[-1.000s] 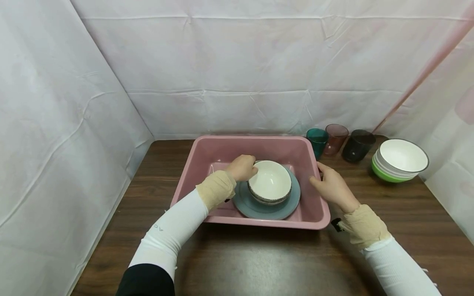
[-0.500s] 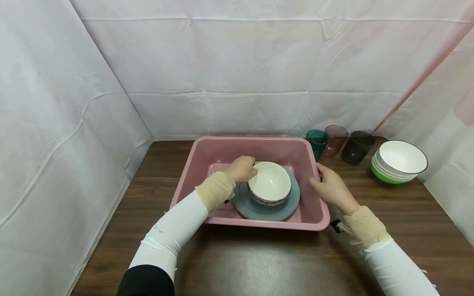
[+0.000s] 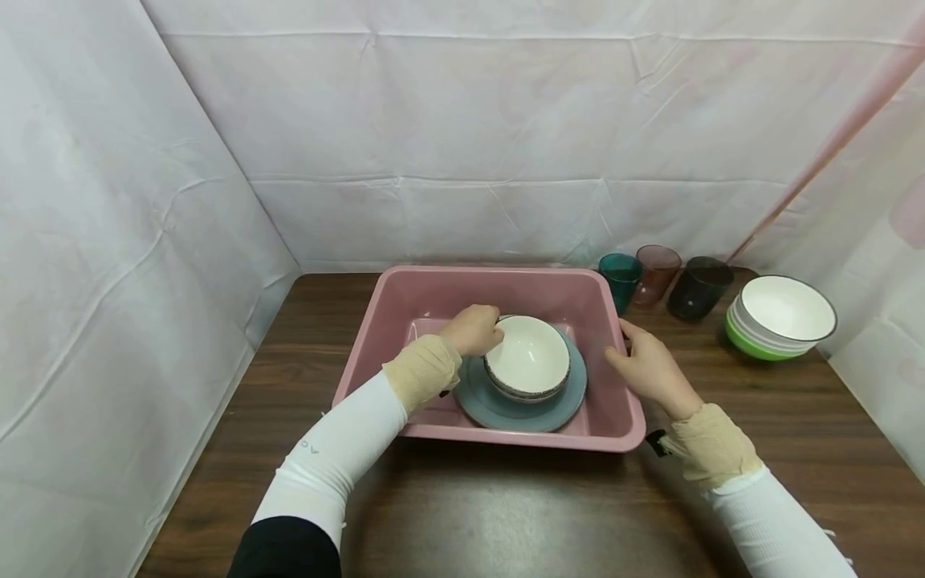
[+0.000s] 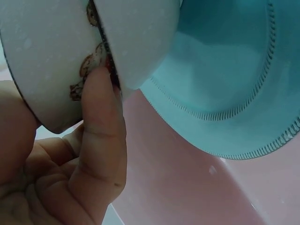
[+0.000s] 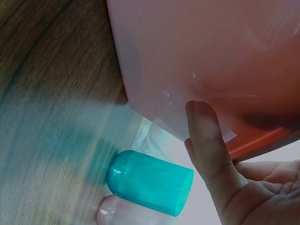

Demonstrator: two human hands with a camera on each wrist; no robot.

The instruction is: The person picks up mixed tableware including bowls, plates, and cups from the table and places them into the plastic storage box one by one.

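Observation:
A white bowl (image 3: pixel 533 353) with a dark rim sits nested on another white bowl (image 4: pixel 140 37). Under them lies a blue-grey plate (image 3: pixel 477 404) inside a pink tub (image 3: pixel 499 274). My left hand (image 3: pixel 473 330) pinches the upper bowl's left rim. In the left wrist view its index finger (image 4: pixel 105 122) lies against the bowl's patterned outside, close to the lower bowl's edge. My right hand (image 3: pixel 653 371) grips the tub's right rim, the thumb on the inner side and the fingers outside. In the right wrist view, a finger rests along the tub's outer wall (image 5: pixel 173 61).
Right of the tub stand a teal cup (image 3: pixel 620 281), a reddish cup (image 3: pixel 656 273) and a black cup (image 3: pixel 698 287). Farther right is a stack of white and green bowls (image 3: pixel 784 315). All rest on a dark wooden table (image 3: pixel 499 514), with white cloth (image 3: pixel 462 128) behind.

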